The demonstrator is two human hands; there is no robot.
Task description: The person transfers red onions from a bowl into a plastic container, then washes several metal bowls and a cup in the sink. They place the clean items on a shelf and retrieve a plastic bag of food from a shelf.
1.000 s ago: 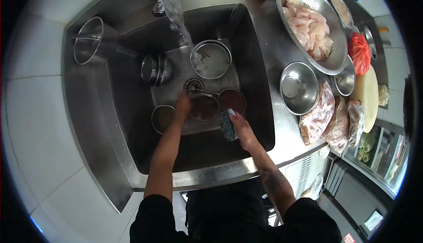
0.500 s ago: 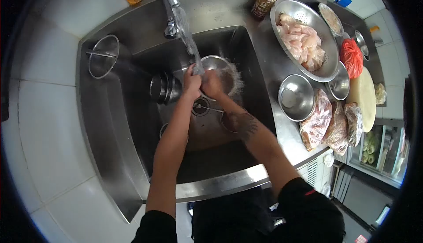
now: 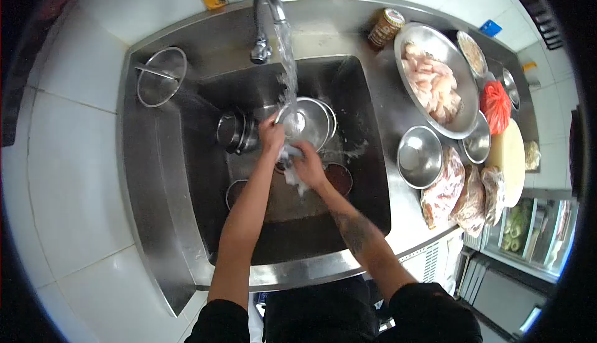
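Under the running tap in the sink (image 3: 367, 212), a metal bowl (image 3: 314, 122) is tipped toward me, and water spills over its near side. My left hand (image 3: 272, 137) grips the bowl's left rim. My right hand (image 3: 308, 164) is closed at the near rim, its fingertips partly hidden by splashing water. A second rim shows behind the bowl's right side. Left of my hands, a dark metal container (image 3: 231, 132) lies in the sink. A round metal dish (image 3: 339, 178) sits right of my right wrist, and another dish (image 3: 235, 195) is partly covered by my left forearm.
The tap (image 3: 268, 13) arches over the sink. A round strainer (image 3: 163, 77) lies on the left ledge. On the right counter are a colander (image 3: 460, 63) of pale raw meat (image 3: 432, 85), a jar (image 3: 387, 29), a steel bowl (image 3: 420, 156), a red bag (image 3: 495, 107) and wrapped meat (image 3: 444, 187).
My right hand has come from inside the bowl to its near edge. The bowl has tipped, and water now runs out toward me. The whole view has shifted slightly.
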